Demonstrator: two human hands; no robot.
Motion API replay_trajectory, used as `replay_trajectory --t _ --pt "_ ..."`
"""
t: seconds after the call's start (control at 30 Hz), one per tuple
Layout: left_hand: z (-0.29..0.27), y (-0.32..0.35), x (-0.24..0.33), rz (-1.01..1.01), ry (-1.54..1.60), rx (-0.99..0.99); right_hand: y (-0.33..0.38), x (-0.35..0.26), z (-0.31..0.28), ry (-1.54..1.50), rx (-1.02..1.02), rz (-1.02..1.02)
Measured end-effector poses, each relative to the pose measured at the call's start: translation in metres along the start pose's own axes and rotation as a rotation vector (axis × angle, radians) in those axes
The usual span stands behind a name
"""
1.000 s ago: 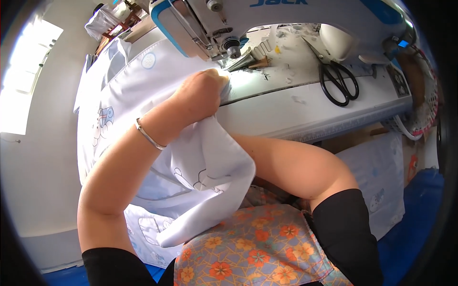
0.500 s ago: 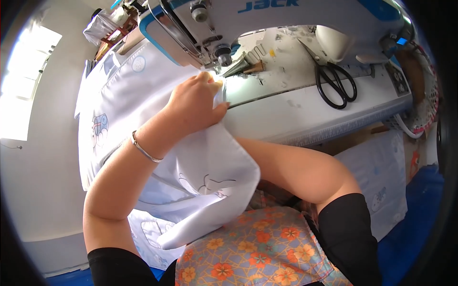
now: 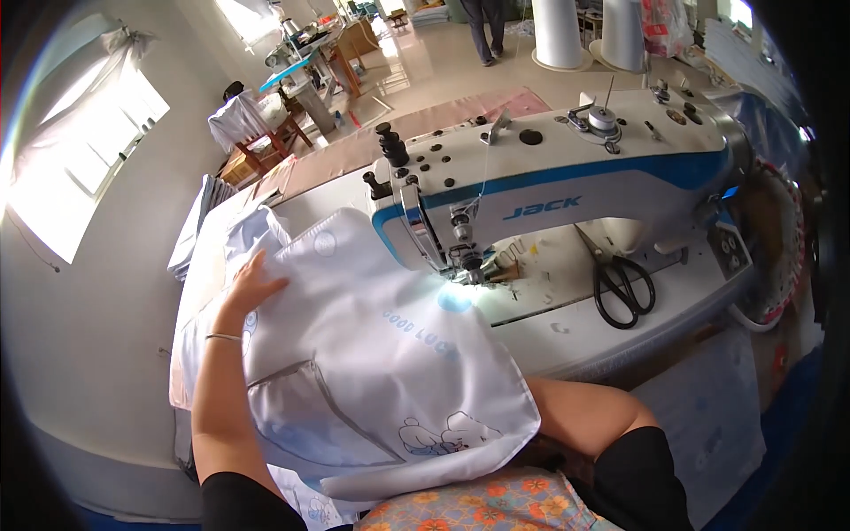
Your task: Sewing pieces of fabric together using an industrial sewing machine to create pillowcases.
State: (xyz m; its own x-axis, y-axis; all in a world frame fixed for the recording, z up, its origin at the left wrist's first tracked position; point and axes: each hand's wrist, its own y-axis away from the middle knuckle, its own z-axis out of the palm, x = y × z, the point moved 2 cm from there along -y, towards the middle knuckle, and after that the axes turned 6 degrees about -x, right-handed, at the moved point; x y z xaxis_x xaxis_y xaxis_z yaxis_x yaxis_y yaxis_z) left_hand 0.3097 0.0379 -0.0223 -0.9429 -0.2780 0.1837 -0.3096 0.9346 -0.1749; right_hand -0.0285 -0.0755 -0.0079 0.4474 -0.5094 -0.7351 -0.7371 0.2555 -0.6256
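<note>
A pale lavender-white cloth (image 3: pixel 354 301) with printed cartoon animals and a grey-piped pocket spreads over the sewing machine table and hangs down toward my lap. One edge of it lies by the lit needle area of the white and blue sewing machine (image 3: pixel 549 195). On the cloth's far left part rests my left hand (image 3: pixel 255 288), its fingers stretched and apart, gripping nothing. My right forearm (image 3: pixel 575 411) passes beneath the cloth, which hides my right hand. Black-handled scissors (image 3: pixel 622 288) lie on the machine bed, to the right of the needle.
Folded cloth (image 3: pixel 199 230) is stacked at the table's left edge. A white basket (image 3: pixel 784 265) stands at the right, above another hanging printed cloth (image 3: pixel 708 416). Large white thread cones (image 3: pixel 558 35) stand behind the machine. Farther off, a person's legs (image 3: pixel 485 31) show on the floor.
My left hand has moved from beside the needle to the cloth's far left, its fingers spreading. The cloth now lies flatter and wider. The view has tilted up, showing more of the room.
</note>
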Motion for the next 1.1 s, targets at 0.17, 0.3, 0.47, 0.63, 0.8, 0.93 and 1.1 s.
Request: replay_trajectory --t 0.17,0.3,0.47,0.63,0.8,0.93,1.1 --pt "-0.004 -0.052 -0.010 -0.008 -0.116 -0.403 -0.013 0.031 -0.010 -0.073 0.020 0.035" --pt "0.003 -0.131 0.053 0.236 -0.605 -0.069 -0.024 0.055 -0.008 -0.133 0.024 0.068" --pt "0.049 -0.188 0.123 0.297 -0.569 0.162 -0.032 0.078 0.000 -0.211 0.029 0.105" --pt "0.052 -0.163 0.124 0.382 -0.207 0.468 -0.024 0.088 0.014 -0.326 0.042 0.137" --pt "0.006 -0.039 0.226 0.560 0.243 -0.309 0.024 0.092 0.044 -0.496 0.144 0.215" --pt "0.000 0.056 0.297 0.661 0.090 -0.666 0.071 0.078 0.104 -0.668 0.202 0.287" --pt "0.045 0.100 0.335 0.564 -0.078 -0.565 0.112 0.061 0.143 -0.816 0.231 0.336"
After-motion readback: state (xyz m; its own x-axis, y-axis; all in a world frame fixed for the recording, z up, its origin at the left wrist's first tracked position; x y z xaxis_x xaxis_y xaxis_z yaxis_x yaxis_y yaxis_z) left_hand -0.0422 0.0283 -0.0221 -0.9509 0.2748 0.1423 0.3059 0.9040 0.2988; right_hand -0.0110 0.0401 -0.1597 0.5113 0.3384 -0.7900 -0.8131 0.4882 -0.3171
